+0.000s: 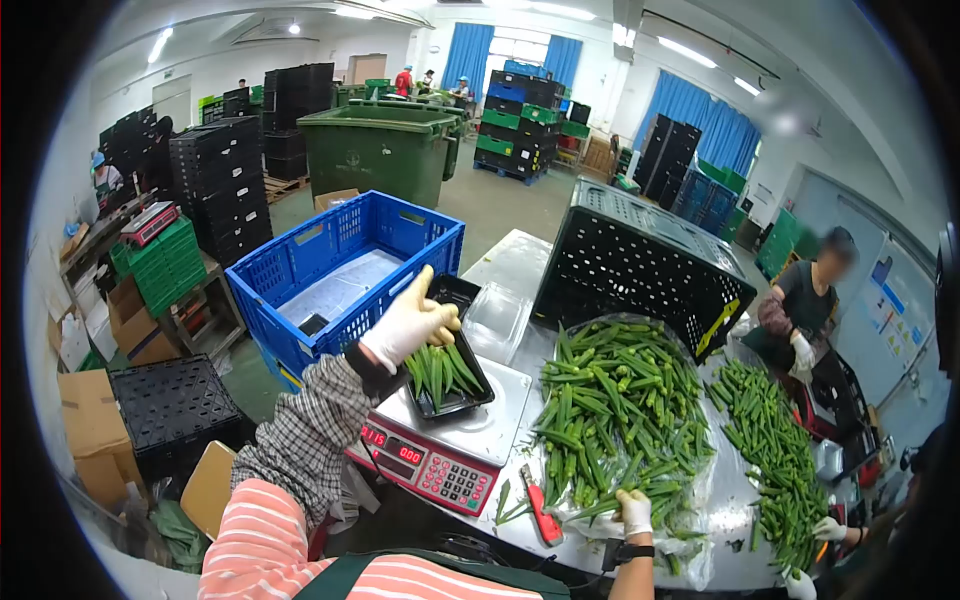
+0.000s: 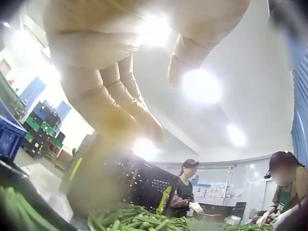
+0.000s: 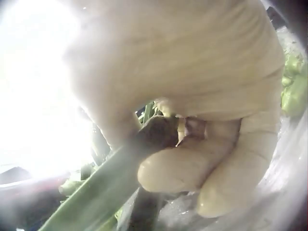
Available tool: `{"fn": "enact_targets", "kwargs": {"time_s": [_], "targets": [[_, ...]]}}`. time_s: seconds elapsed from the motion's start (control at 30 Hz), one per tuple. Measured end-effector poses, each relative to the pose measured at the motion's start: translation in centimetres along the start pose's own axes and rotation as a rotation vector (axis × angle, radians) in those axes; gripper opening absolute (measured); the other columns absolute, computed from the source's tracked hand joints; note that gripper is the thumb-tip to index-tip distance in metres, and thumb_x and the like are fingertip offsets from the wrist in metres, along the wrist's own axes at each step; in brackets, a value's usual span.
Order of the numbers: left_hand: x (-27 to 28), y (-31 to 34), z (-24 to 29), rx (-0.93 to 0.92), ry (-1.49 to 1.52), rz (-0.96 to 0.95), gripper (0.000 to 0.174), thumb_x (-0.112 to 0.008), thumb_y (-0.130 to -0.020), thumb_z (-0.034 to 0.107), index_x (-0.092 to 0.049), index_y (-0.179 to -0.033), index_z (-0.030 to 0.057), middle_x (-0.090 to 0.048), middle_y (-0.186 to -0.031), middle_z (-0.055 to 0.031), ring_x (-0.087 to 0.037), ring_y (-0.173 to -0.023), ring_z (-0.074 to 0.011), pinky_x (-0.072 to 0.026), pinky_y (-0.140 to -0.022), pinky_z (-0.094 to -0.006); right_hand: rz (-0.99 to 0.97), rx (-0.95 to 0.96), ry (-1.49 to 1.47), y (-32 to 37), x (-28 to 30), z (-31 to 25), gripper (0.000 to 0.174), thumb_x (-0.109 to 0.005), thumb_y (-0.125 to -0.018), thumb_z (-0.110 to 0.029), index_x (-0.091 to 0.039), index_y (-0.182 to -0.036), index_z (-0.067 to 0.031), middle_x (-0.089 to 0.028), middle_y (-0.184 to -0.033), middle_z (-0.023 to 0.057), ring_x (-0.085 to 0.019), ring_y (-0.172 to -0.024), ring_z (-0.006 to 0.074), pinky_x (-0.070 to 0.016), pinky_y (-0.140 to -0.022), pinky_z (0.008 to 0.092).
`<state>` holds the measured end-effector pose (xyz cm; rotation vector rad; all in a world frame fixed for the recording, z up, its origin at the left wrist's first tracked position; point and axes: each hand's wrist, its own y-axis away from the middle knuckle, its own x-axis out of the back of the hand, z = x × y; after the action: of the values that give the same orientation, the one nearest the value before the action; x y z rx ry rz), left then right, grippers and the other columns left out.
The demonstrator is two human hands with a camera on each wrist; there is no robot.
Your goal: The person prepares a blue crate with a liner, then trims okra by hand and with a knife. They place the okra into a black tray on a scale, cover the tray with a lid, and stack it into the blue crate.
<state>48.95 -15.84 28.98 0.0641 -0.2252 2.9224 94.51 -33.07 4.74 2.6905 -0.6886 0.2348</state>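
Observation:
In the head view the gloved left hand (image 1: 412, 322) hovers over a black tray (image 1: 478, 388) on the scale (image 1: 510, 410); its fingers are extended and nothing shows in them. Okra pods (image 1: 436, 372) lie side by side in the tray. Seen from the left wrist, the left hand's fingers (image 2: 110, 91) are loosely bent. The gloved right hand (image 1: 634, 512) is at the near edge of the okra pile (image 1: 620, 400). In the right wrist view its fingers (image 3: 168, 168) curl round an okra pod (image 3: 96, 192), gripping its stem end.
A blue crate (image 1: 340, 270) stands behind the scale. A black crate (image 1: 640, 270) lies tipped behind the pile. Red-handled scissors or a knife (image 1: 540, 508) lie right of the scale. Another okra pile (image 1: 765, 450) is at the right, with people (image 1: 808, 300) beside it.

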Motion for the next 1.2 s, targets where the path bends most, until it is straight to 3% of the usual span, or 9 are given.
{"fn": "enact_targets", "kwargs": {"time_s": [0.3,0.43,0.8,0.87,0.9,1.0,1.03,1.13,1.2], "targets": [[0.9,-3.7,0.5,0.035,0.085,0.073,0.08,-0.054,-0.088,0.019,0.004,-0.141,0.0066,-0.062,-0.081,-0.0138,-0.061,-0.059,-0.0172,-0.0507,-0.054,-0.0267,-0.004,0.179,-0.073,6.1,0.3,-5.6,0.019,-0.062,-0.081,-0.019,-0.061,-0.088,-0.0013,-0.056,-0.067,0.0017,-0.05,-0.052,0.0082,-0.0429,-0.045,0.0225],[2.1,-4.6,-0.4,0.035,0.174,0.044,0.086,-0.055,-0.087,0.016,0.013,-0.139,0.0027,-0.061,-0.079,-0.0129,-0.059,-0.056,-0.0147,-0.0475,-0.047,-0.0221,-0.027,0.184,-0.086,6.4,0.0,-5.1,0.021,-0.063,-0.081,-0.02,-0.061,-0.088,-0.0005,-0.055,-0.068,0.0017,-0.049,-0.049,0.0081,-0.042,-0.045,0.0221],[1.5,-4.4,-1.5,0.085,0.118,0.093,0.08,-0.053,-0.088,0.021,0.005,-0.139,-0.0022,-0.062,-0.083,-0.0119,-0.061,-0.061,-0.0132,-0.05,-0.051,-0.0224,-0.055,0.135,-0.087,7.5,-0.1,-4.8,0.026,-0.064,-0.081,-0.023,-0.059,-0.091,-0.0003,-0.054,-0.072,0.0007,-0.048,-0.053,0.0072,-0.0412,-0.046,0.0213],[0.8,-4.1,-1.8,0.078,0.125,-0.025,0.074,-0.052,-0.089,0.02,-0.002,-0.14,-0.0017,-0.062,-0.085,-0.0127,-0.062,-0.063,-0.0145,-0.0506,-0.053,-0.0225,-0.088,0.149,-0.067,7.8,-0.6,-5.8,0.028,-0.064,-0.081,-0.024,-0.06,-0.095,-0.0006,-0.055,-0.072,0.0006,-0.049,-0.054,0.007,-0.0411,-0.047,0.0206],[-0.6,-3.0,-1.4,0.066,0.104,-0.071,0.063,-0.052,-0.088,0.017,-0.017,-0.137,-0.0018,-0.062,-0.086,-0.013,-0.062,-0.064,-0.0155,-0.0509,-0.056,-0.022,-0.123,0.16,-0.052,8.3,-1.2,-6.7,0.03,-0.064,-0.081,-0.025,-0.06,-0.098,-0.0009,-0.056,-0.073,0.0005,-0.049,-0.055,0.0069,-0.0411,-0.048,0.02],[-5.9,0.9,-2.8,-0.001,-0.083,-0.528,0.037,-0.055,-0.085,0.01,-0.046,-0.118,-0.0041,-0.063,-0.09,-0.0111,-0.063,-0.079,-0.0173,-0.0507,-0.072,-0.0264,-0.317,0.264,0.007,9.6,-3.8,-10.2,0.032,-0.063,-0.082,-0.027,-0.059,-0.103,-0.0033,-0.058,-0.075,0.0007,-0.051,-0.059,0.006,-0.0419,-0.05,0.0199],[-7.6,2.7,-4.2,-0.04,-0.186,-0.664,0.046,-0.062,-0.082,0.009,-0.043,-0.123,-0.0023,-0.062,-0.094,-0.0101,-0.06,-0.082,-0.0124,-0.0492,-0.071,-0.0242,-0.39,0.284,-0.006,10.4,-5.1,-11.7,0.032,-0.063,-0.082,-0.026,-0.059,-0.103,-0.0032,-0.058,-0.075,0.0008,-0.052,-0.059,0.006,-0.0423,-0.05,0.0201],[-12.6,8.5,-8.8,0.094,0.086,-0.822,0.09,-0.072,-0.074,0.011,-0.012,-0.141,0.001,-0.052,-0.119,-0.018,-0.05,-0.107,-0.02,-0.0438,-0.087,-0.0294,-0.528,0.296,-0.003,11.9,-8.6,-13.8,0.03,-0.061,-0.082,-0.023,-0.059,-0.103,-0.0021,-0.059,-0.078,0.0021,-0.054,-0.063,0.0067,-0.0441,-0.055,0.0208],[-14.6,10.7,-9.9,0.219,0.302,-0.834,0.082,-0.073,-0.073,0.009,-0.022,-0.136,0.0014,-0.053,-0.111,-0.0106,-0.052,-0.098,-0.0159,-0.0455,-0.08,-0.0276,-0.461,0.407,0.071,12.6,-10.6,-14.2,0.028,-0.063,-0.082,-0.022,-0.058,-0.1,-0.001,-0.059,-0.078,0.0028,-0.052,-0.068,0.009,-0.0438,-0.061,0.0235]]}}
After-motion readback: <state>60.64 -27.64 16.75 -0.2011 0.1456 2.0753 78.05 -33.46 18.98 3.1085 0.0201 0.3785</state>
